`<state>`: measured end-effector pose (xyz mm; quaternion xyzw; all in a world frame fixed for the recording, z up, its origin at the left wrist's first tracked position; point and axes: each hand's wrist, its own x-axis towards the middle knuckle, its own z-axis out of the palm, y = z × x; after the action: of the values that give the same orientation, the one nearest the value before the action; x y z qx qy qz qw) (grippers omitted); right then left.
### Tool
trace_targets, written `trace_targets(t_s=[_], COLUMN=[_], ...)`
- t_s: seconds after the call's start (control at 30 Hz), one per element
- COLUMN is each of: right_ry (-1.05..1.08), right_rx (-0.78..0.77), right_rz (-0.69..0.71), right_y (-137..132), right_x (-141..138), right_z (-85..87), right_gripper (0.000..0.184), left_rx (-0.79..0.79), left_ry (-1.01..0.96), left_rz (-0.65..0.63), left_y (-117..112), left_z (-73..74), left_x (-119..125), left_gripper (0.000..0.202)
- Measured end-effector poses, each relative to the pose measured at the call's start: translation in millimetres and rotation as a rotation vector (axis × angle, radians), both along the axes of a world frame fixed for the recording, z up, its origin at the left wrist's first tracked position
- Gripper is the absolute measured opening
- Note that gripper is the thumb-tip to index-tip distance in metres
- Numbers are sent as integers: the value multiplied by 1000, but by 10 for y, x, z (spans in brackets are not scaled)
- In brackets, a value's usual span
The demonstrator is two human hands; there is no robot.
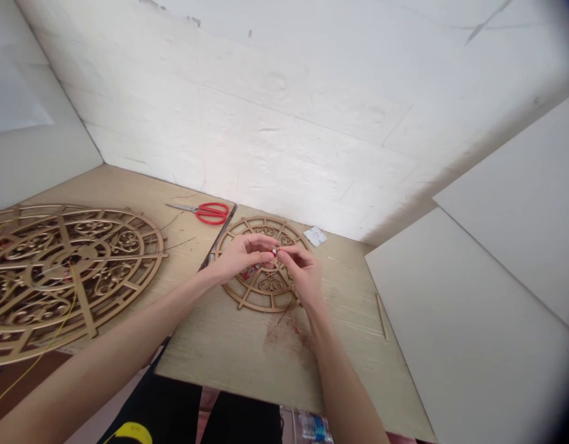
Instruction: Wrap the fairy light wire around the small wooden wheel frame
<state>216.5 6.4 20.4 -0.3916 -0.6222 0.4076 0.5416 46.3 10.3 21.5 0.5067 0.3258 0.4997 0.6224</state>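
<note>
Above a round gold openwork frame (259,302) on the board, my two hands meet at a small red-and-white piece (274,251), too small to name. My left hand (244,254) pinches it from the left between thumb and fingers. From the other side, my right hand (303,266) is also closed at the piece, fingertips pressed together. Just below my left hand, a few red bits with wire (251,271) lie over the frame's scrollwork. A thin dark wire (286,310) hangs below my right hand. The frame's middle is partly hidden by my hands.
Larger gold round frames (92,317) lie stacked at left, with a yellow wire (57,330) trailing off them. Red-handled scissors (212,213) lie behind. A small white packet (315,235) and a thin stick (381,316) are at right. White walls (275,148) enclose the table.
</note>
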Motion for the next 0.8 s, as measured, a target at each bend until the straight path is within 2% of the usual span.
trace_targets(t_s=[0.23, 0.6, 0.8], right_ry=[-51, -107, -93], right_rx=[79, 134, 150], right_rz=[-5, -16, 0], right_y=[35, 28, 18], right_x=[50, 59, 62], right_z=[-1, 37, 63], right_gripper=[9, 12, 8], left_rx=[120, 167, 217], left_ry=[84, 86, 172], left_rz=[-26, -32, -19], left_y=[10, -31, -70], left_z=[-36, -43, -5], left_x=[-24, 27, 36], left_gripper=[41, 35, 25])
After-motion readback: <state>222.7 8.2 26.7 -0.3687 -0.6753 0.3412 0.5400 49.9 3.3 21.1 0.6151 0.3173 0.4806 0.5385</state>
